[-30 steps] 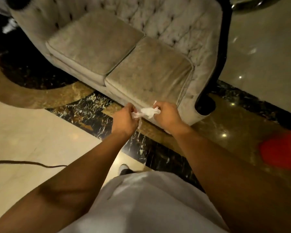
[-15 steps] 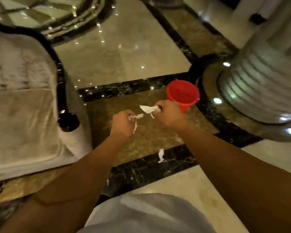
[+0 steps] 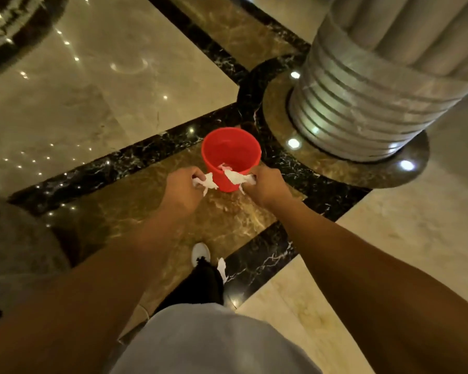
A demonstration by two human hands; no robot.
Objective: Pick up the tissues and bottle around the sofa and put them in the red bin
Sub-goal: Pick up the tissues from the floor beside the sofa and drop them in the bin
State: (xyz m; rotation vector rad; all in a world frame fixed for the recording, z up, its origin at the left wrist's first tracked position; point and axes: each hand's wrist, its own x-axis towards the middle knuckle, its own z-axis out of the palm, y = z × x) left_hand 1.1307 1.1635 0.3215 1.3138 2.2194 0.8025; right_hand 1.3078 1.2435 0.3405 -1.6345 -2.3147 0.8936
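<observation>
The red bin (image 3: 230, 147) stands on the marble floor just ahead of me. My left hand (image 3: 183, 188) is closed on a crumpled white tissue (image 3: 207, 183) at the bin's near left side. My right hand (image 3: 265, 186) grips another white tissue (image 3: 237, 178) that reaches over the bin's near rim. A bit of white tissue (image 3: 224, 166) lies inside the bin. One more scrap of tissue (image 3: 222, 268) lies on the floor beside my foot. No bottle is in view.
A thick ribbed stone column (image 3: 376, 85) rises on a round base right of the bin. The sofa's corner (image 3: 16, 247) fills the lower left. My white shoe (image 3: 200, 252) and dark trouser leg stand on the brown marble strip.
I turned from the sofa toward the bin and stepped closer. Both hands carried their tissues forward to the bin's near rim. The fallen scrap now lies by my foot.
</observation>
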